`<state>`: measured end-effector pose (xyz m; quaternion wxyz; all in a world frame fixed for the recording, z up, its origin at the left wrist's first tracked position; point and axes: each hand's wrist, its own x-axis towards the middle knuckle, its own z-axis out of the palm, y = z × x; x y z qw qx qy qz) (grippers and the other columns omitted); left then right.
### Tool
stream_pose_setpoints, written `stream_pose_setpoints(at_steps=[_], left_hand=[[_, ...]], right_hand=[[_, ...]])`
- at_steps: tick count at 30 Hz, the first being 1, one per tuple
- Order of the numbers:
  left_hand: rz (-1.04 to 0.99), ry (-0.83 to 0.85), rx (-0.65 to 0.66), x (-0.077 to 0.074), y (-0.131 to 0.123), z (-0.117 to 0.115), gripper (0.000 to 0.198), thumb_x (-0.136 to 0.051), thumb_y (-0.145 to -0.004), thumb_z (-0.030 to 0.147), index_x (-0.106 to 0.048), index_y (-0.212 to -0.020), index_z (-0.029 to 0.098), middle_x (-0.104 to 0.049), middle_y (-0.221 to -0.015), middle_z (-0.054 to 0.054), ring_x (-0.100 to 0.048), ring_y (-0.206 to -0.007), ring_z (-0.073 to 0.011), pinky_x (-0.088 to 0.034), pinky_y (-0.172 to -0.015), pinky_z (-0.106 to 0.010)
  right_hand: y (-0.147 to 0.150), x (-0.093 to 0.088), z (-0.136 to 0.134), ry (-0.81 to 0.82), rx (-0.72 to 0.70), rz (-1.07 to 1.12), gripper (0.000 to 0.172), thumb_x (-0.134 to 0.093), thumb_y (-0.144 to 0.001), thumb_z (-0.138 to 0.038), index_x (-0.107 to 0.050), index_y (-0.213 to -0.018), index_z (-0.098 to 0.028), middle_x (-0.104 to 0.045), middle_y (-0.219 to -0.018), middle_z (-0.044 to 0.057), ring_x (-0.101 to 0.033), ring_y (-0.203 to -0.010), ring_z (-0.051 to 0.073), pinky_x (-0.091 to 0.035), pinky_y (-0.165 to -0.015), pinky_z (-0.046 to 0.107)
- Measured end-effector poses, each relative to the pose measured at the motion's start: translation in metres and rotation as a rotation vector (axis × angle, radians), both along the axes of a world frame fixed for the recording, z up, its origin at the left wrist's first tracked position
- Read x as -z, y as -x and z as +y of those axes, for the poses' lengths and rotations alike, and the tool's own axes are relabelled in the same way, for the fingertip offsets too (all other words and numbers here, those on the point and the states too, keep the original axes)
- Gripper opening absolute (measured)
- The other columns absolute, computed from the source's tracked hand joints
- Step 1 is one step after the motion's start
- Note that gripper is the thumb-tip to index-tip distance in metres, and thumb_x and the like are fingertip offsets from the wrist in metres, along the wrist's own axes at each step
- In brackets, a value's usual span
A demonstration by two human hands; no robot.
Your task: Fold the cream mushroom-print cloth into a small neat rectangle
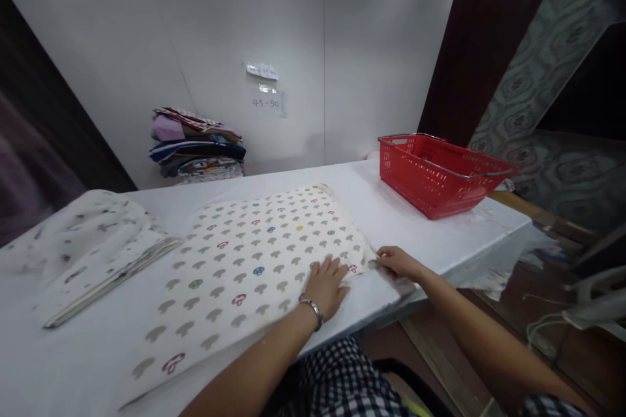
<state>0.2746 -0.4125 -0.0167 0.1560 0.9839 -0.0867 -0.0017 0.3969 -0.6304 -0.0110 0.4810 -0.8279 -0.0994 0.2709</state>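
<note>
A cream cloth with a mushroom print (254,254) lies spread on the white table in front of me. My left hand (327,288), with a silver bracelet at the wrist, rests flat on the cloth near its front right edge, fingers stretched out. At the cloth's right corner, my right hand (398,262) has its fingertips pinched on the corner of the fabric. The edge there looks slightly bunched. To the left lies a folded white cloth with a dark scattered print (98,241), just beside the mushroom cloth.
A red plastic basket (435,176) with metal handles stands at the table's back right. Against the wall is a pile of folded fabrics (195,143). A paper sign (268,103) reading 45-50 hangs above the white table (362,202).
</note>
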Motion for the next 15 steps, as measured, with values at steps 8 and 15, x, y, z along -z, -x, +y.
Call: stream_pose_setpoints(at_steps=[8,15], left_hand=[[-0.072,0.045,-0.035,-0.002,-0.005,-0.004,0.036,-0.033,-0.091,0.037,-0.053,-0.118,0.027,-0.048,-0.135,-0.002,-0.033,-0.129,-0.0272,-0.027,-0.105,-0.051],[-0.12,0.005,0.011,-0.013,-0.036,-0.031,0.03,-0.053,-0.081,0.038,-0.057,-0.103,0.019,-0.058,-0.108,-0.009,-0.049,-0.104,-0.0264,-0.039,-0.089,-0.045]], right_hand=[[0.0,0.003,-0.002,-0.077,-0.045,0.083,0.025,-0.058,-0.073,-0.04,-0.045,-0.068,-0.019,-0.046,-0.043,-0.008,-0.036,-0.032,0.004,-0.022,-0.034,0.018],[0.007,-0.003,0.005,-0.108,-0.054,0.038,0.028,-0.054,-0.075,-0.046,-0.046,-0.071,-0.02,-0.05,-0.047,-0.007,-0.041,-0.034,0.005,-0.02,-0.034,0.017]])
